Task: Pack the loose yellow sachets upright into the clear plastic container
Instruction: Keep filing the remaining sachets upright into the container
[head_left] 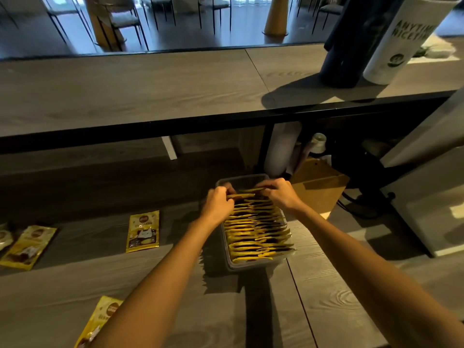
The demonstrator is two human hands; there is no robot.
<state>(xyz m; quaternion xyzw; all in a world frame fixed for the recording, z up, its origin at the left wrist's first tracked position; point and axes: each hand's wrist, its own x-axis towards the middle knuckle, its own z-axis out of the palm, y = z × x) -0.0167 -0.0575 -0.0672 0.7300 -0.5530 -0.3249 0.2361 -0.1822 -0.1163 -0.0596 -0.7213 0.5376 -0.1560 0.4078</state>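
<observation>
The clear plastic container sits lengthwise on the desk straight ahead of the person, probably so that both arms can reach along it evenly. The packed sachets stand on edge inside it, one behind the other, filling it from the near wall almost to the far one. Standing them this way fits many more in than laying them flat, and each one props up the next. Both hands work at the only gap left, at the far end. The left hand and the right hand each curl their fingers over one top corner of the far sachet. Gripping both corners most likely keeps the limp pouch straight and upright as it slides between the row and the far wall. Whether they hold one pouch or two pressed together I cannot tell. More yellow pouches lie flat on the desk well to the left: one loose sachet nearest the container, a second sachet farther out, and a third sachet partly hidden under the left forearm. All three look within reach, so the packing seems nearly done.
</observation>
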